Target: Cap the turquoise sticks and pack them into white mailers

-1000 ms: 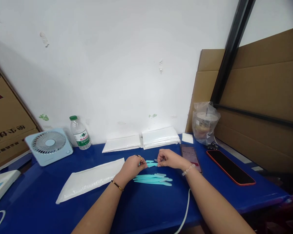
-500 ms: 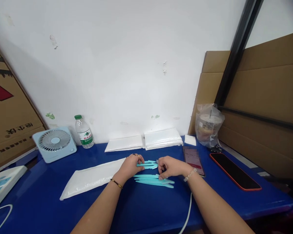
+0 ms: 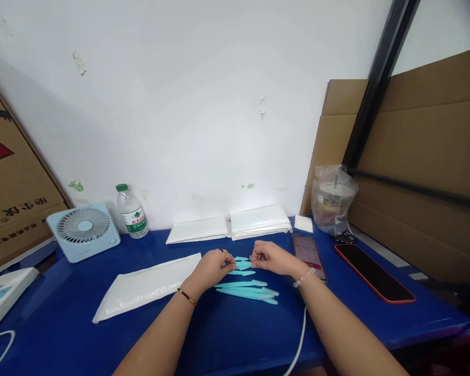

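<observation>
My left hand (image 3: 212, 268) is curled and pinches the left end of thin teal plastic sticks (image 3: 241, 265) held just above the blue table (image 3: 235, 334). My right hand (image 3: 272, 258) pinches the right end of the same teal sticks. Several more teal sticks (image 3: 247, 290) lie flat on the table just in front of both hands. A white padded envelope (image 3: 147, 286) lies to the left of my left hand.
Stacks of white envelopes (image 3: 229, 225) sit against the wall. A small blue fan (image 3: 83, 230) and a water bottle (image 3: 131, 211) stand at the back left. Two phones (image 3: 308, 249) (image 3: 374, 272) lie right, beside a bagged drink cup (image 3: 331, 198). Cardboard lines both sides.
My right hand has lifted off the sticks lying on the table and come back up to the sticks held by my left hand. One more stick lies with the pile.
</observation>
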Action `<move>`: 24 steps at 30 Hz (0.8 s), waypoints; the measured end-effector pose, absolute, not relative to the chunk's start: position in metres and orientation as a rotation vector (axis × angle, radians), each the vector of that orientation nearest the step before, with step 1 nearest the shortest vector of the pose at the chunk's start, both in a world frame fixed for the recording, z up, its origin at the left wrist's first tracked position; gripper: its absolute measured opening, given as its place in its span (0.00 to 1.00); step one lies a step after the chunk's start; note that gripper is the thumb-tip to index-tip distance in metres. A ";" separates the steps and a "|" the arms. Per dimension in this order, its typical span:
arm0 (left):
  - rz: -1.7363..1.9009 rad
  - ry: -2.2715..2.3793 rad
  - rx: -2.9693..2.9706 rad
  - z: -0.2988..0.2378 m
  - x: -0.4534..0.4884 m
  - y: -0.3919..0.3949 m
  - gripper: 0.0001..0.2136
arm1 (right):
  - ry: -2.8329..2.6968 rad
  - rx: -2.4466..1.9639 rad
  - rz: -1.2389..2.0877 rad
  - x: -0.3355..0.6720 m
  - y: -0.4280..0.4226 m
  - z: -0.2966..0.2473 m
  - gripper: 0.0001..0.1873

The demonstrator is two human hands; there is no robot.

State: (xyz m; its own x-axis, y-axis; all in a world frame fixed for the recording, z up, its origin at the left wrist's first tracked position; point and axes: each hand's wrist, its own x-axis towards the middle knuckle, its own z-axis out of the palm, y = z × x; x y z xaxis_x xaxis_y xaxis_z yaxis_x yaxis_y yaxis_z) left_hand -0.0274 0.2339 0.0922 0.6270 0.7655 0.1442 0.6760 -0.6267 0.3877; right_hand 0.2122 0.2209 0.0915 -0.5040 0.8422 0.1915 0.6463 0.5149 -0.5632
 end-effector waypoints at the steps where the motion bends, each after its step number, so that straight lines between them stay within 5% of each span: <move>1: 0.420 1.199 2.565 0.091 -0.029 0.236 0.09 | -2.302 -1.255 0.581 0.215 0.221 0.092 0.06; 4: 0.446 1.262 2.562 0.087 -0.035 0.239 0.09 | -2.254 -1.361 0.539 0.221 0.221 0.094 0.05; 9: 0.465 1.201 2.559 0.080 -0.036 0.238 0.24 | -2.331 -1.304 0.620 0.218 0.214 0.097 0.10; 18: 0.445 1.171 2.456 0.086 -0.033 0.230 0.21 | -2.551 -1.212 0.701 0.205 0.211 0.091 0.08; 24: 0.470 1.035 2.417 0.096 -0.027 0.224 0.10 | -2.373 -1.205 0.607 0.207 0.214 0.094 0.04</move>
State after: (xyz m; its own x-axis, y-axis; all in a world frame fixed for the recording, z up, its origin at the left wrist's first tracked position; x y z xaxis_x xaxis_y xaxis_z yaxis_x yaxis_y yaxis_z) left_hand -0.0267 0.2242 0.0961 0.6576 0.7429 0.1253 0.5834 -0.6074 0.5391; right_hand 0.2067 0.2135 0.0943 -0.5430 0.8244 0.1601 0.6460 0.5318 -0.5475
